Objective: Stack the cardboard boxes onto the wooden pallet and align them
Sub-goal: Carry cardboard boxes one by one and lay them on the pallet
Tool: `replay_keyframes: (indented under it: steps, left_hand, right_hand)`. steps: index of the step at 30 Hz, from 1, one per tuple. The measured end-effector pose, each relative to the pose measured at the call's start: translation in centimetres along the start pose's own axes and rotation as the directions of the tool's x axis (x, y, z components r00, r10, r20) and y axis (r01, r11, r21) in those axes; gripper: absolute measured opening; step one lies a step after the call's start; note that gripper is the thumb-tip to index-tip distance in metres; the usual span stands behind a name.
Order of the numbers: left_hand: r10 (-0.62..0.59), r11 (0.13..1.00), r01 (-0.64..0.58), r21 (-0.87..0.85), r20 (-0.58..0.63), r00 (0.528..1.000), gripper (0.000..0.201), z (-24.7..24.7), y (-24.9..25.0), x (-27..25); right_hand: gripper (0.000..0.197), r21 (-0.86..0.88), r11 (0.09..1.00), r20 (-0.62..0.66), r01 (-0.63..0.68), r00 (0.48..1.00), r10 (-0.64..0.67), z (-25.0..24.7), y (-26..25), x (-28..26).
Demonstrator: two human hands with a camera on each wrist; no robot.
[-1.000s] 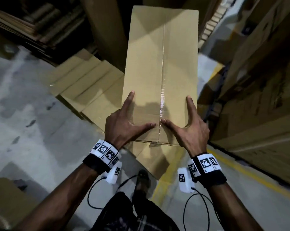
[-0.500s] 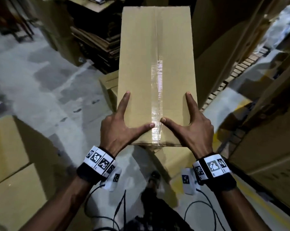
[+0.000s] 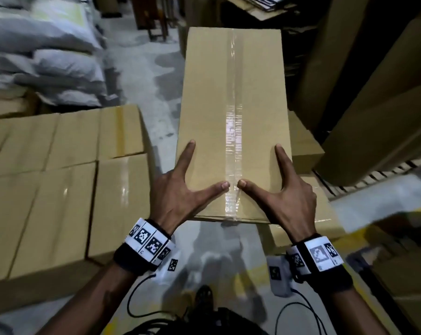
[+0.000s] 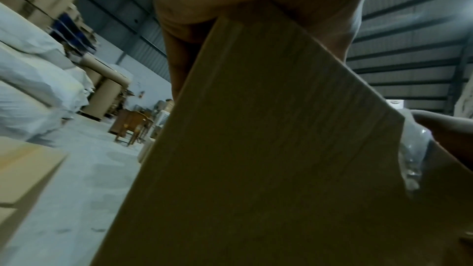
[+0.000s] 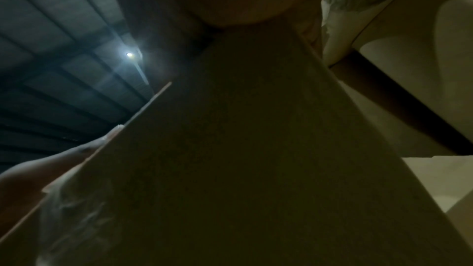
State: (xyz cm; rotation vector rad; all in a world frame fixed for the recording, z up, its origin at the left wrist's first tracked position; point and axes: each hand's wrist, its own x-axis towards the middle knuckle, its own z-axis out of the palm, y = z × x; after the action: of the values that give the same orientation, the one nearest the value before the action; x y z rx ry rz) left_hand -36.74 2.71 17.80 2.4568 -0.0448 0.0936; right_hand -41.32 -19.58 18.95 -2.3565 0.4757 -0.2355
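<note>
A long cardboard box point(image 3: 233, 105), taped down its middle, is held up off the floor and points away from me. My left hand point(image 3: 180, 192) and right hand point(image 3: 289, 197) grip its near end. Both thumbs lie on top and nearly meet at the tape, and each index finger lies along a top edge. The other fingers are hidden under the box. The left wrist view shows the box's end face point(image 4: 268, 149) and the right wrist view its dark end face point(image 5: 256, 159). A block of stacked cardboard boxes point(image 3: 59, 177) lies low at the left.
White sacks point(image 3: 47, 56) are piled at the far left. Tall cardboard sheets point(image 3: 373, 93) stand at the right, with wooden slats point(image 3: 373, 177) at their foot and more boxes point(image 3: 303, 146) under the held box. Bare concrete floor point(image 3: 144, 68) runs ahead. My foot point(image 3: 204, 296) shows below.
The view has swung left with the box. The block of stacked boxes and the white sacks have come into view at the left. Both hands keep the same hold.
</note>
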Motion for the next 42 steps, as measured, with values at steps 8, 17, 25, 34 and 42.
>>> replay_keyframes:
  steps: [8, 17, 25, 34, 42]
  left_hand:
    - [-0.116, 0.99, 0.125, 0.07, -0.119, 0.986, 0.121, -4.4, -5.6, -13.5]
    - [-0.322, 0.939, 0.337, 0.065, -0.175, 0.93, 0.117, -12.3, -14.2, -30.3]
    - [-0.451, 0.876, 0.479, 0.056, -0.252, 0.856, 0.122, -20.2, -24.3, -39.6]
    - [-0.506, 0.846, 0.531, 0.033, -0.262, 0.822, 0.125, -34.2, -41.2, -45.0]
    - [-0.513, 0.829, 0.546, 0.122, -0.224, 0.829, 0.127, -43.4, -53.2, -45.0]
  right_hand:
    - [0.105, 0.07, 0.987, 0.117, 0.146, 0.981, -0.153, 2.0, -1.0, -11.7]
    - [0.109, 0.124, 0.962, 0.376, 0.242, 0.886, -0.272, 6.8, -4.2, -26.8]
    - [0.106, 0.109, 0.938, 0.492, 0.329, 0.802, -0.338, 14.7, -11.9, -37.5]
    - [0.099, 0.18, 0.909, 0.473, 0.376, 0.777, -0.415, 27.9, -25.6, -50.6]
    - [0.097, 0.188, 0.93, 0.498, 0.316, 0.786, -0.367, 37.3, -35.1, -57.2]
